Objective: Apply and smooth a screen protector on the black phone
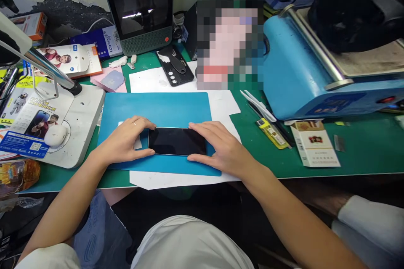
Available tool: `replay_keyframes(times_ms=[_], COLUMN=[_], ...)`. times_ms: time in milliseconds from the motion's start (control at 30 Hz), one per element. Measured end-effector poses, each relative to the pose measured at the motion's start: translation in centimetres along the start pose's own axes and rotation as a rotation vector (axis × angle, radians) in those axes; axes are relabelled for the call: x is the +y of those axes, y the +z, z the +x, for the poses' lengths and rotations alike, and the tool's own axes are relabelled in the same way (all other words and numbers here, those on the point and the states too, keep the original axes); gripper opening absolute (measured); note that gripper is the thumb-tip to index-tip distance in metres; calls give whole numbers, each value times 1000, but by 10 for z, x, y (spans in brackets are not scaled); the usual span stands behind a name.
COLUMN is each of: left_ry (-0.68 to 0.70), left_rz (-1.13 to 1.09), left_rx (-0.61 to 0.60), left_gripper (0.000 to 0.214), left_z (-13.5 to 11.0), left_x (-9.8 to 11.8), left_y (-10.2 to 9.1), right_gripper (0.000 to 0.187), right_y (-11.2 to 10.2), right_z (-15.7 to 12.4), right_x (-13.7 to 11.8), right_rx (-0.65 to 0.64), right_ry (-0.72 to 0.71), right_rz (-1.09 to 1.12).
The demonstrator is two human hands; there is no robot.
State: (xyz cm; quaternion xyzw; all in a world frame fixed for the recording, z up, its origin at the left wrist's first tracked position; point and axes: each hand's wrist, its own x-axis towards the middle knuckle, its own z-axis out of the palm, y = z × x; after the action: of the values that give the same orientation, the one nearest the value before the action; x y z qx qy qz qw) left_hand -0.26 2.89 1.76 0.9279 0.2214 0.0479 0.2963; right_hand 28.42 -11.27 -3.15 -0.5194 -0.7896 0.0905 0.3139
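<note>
A smartphone [176, 141] with a dark screen lies lengthwise, face up, over a blue mat [158, 109]. My left hand [126, 141] holds its left end, thumb on the near edge and fingers at the far edge. Its right end is between the thumb and fingers of my right hand [222, 147]. A small white piece [138, 143] shows partly under my left hand; what it is I cannot make out. Behind the mat lies a black phone case or back cover [174, 67] with a dark oval tool on it.
A lamp base [90, 113] with boxes stands left. Behind the mat is a smart display [140, 8]. Tweezers [260, 103], a yellow-labelled item [273, 133], a cigarette box [315, 145] and a blue machine [293, 71] are right. Another person's light-clothed leg [372, 222] shows lower right.
</note>
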Motion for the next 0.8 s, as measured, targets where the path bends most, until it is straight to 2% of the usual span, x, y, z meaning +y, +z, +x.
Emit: replay_keyframes(times_ms=[267,467,800], left_ry=[1,13,37], left_rz=[11,8,7], left_rx=[-3,1,16], left_gripper=[47,45,44], left_z=[1,2,2], left_x=[-1,-2,-4], left_y=[-2,-3,-2], right_gripper=[98,97,94], right_y=[-2,-7,-6], right_z=[0,0,-3], right_x=[2,5,6], right_rx=[-50,-113,-112], right_ry=[20,43,118], right_rz=[36,64,143])
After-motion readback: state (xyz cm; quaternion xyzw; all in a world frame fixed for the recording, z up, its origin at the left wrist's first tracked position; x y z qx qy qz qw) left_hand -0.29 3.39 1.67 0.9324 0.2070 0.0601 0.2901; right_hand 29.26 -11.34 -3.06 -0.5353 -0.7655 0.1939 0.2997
